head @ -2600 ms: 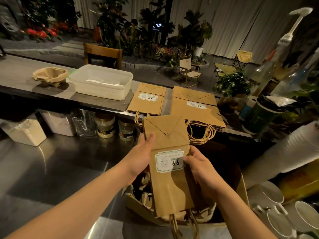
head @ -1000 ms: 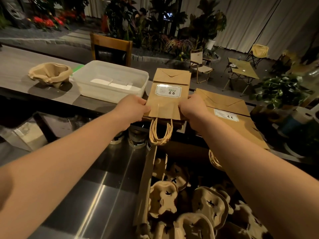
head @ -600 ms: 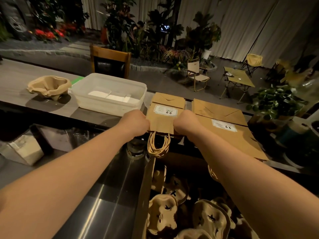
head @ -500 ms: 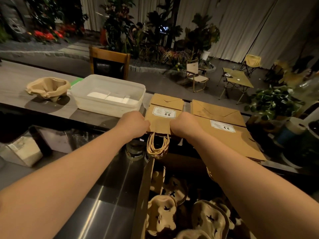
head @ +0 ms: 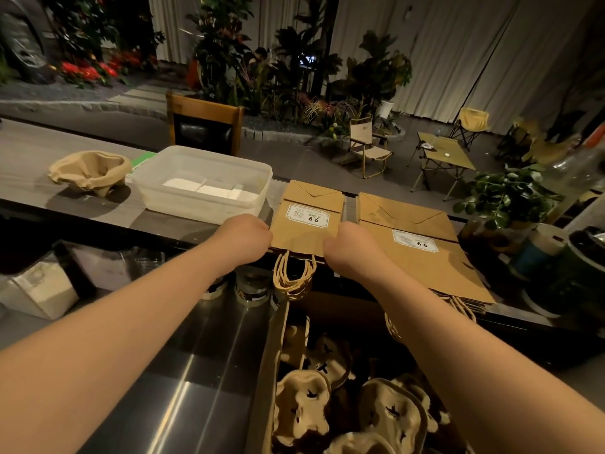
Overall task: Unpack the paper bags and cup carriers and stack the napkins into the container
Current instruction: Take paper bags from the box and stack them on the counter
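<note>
Both hands grip one flat paper bag point(head: 306, 221).
Left hand point(head: 244, 237) and right hand point(head: 348, 247) pinch its near edge on the desk point(head: 98, 208).

Upper worktop point(head: 29, 158): bare surface lies left of the crumpled cup carrier point(head: 89, 171) and in front of it. The white container point(head: 203, 183) stands just beside the folded paper bag point(head: 306, 217); only a narrow gap between them, filled by the left hand point(head: 244, 235). The right hand point(head: 347, 249) closes the slot between that bag and the larger bag stack point(head: 422, 247). Lower steel worktop point(head: 183, 371) is clear near centre; jars point(head: 252, 285) line its far edge, and the cardboard box point(head: 266, 371) of carriers blocks the right.
</note>
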The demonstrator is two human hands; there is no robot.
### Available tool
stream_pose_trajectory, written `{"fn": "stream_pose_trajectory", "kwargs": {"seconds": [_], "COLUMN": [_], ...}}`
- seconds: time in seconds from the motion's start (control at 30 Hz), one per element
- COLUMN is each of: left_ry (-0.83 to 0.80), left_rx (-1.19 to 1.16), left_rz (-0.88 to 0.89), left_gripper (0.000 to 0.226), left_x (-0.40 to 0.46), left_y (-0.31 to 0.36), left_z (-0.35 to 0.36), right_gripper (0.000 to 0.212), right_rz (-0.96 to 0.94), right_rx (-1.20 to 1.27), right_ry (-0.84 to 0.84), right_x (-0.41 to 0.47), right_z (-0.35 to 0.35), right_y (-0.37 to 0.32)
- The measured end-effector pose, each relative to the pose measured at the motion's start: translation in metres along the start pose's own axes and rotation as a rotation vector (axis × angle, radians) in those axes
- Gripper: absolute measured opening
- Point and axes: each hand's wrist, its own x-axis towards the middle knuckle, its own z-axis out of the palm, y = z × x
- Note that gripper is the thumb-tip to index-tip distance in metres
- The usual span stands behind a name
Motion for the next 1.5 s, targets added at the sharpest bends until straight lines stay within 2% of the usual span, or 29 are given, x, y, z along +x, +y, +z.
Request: {"fn": "stream_pose_trajectory", "kwargs": {"seconds": [0.07,0.17,0.23,0.37,0.53,0.7,0.8,0.83,0.9,0.93,1.07,1.17,1.27,1.33,1.47,1.5], "left_ry": [-0.043,-0.109,-0.134,-0.127,-0.063,-0.040,-0.093,-0.109,-0.097,-0.076,-0.014,-0.001,0.008,-0.005,0.017,0.025], "left_rx": [0.043,0.070,0.070,0.151,0.228,0.207,0.216,0.199,0.153,0.123,-0.043,-0.026,0.038,0.081,0.184,0.224], "left_rz": [0.053,0.119,0.146,0.197,0.228,0.239,0.223,0.207,0.153,0.131,0.073,0.064,0.079,0.075,-0.006,0.015], "left_gripper": [0.027,0.031,0.029,0.034,0.029,0.027,0.021,0.027,0.046,0.048,0.025,0.020,0.030,0.036,0.017,0.023], "left_x": [-0.006,-0.012,-0.012,-0.007,-0.007,-0.010,-0.010,-0.010,-0.011,-0.010,-0.007,-0.003,0.003,0.007,0.007,0.004], "left_y": [-0.006,-0.016,-0.019,-0.021,-0.022,-0.021,-0.022,-0.021,-0.018,-0.017,-0.007,-0.004,-0.002,-0.001,0.007,0.009], "left_z": [-0.009,-0.015,-0.016,-0.012,-0.004,-0.001,-0.007,-0.010,-0.016,-0.018,-0.011,0.002,0.010,0.012,0.009,0.008], "right_gripper": [0.019,0.014,0.017,0.036,0.046,0.046,0.038,0.033,0.036,0.041,0.047,0.041,0.018,0.022,0.019,0.018], "right_rz": [-0.061,-0.161,-0.172,-0.168,-0.189,-0.204,-0.235,-0.243,-0.228,-0.211,-0.085,0.041,0.141,0.167,0.190,0.193], "right_rx": [-0.153,-0.475,-0.593,-0.576,-0.565,-0.578,-0.605,-0.609,-0.559,-0.479,0.024,0.199,0.283,0.306,0.408,0.418], "right_ry": [0.002,0.044,0.020,-0.065,0.027,0.052,-0.009,-0.041,-0.073,-0.048,0.083,0.055,0.012,0.019,0.018,0.011], "right_x": [-0.009,-0.022,-0.025,-0.023,-0.019,-0.016,-0.020,-0.019,-0.014,-0.009,0.011,0.026,0.038,0.044,0.045,0.045], "right_z": [-0.005,-0.009,-0.010,-0.003,0.005,0.009,0.000,-0.005,-0.015,-0.019,-0.023,-0.016,-0.009,-0.006,-0.005,-0.004], "right_y": [0.005,0.014,0.019,0.025,0.027,0.031,0.033,0.034,0.036,0.035,0.021,0.006,-0.002,-0.004,-0.005,-0.005]}}
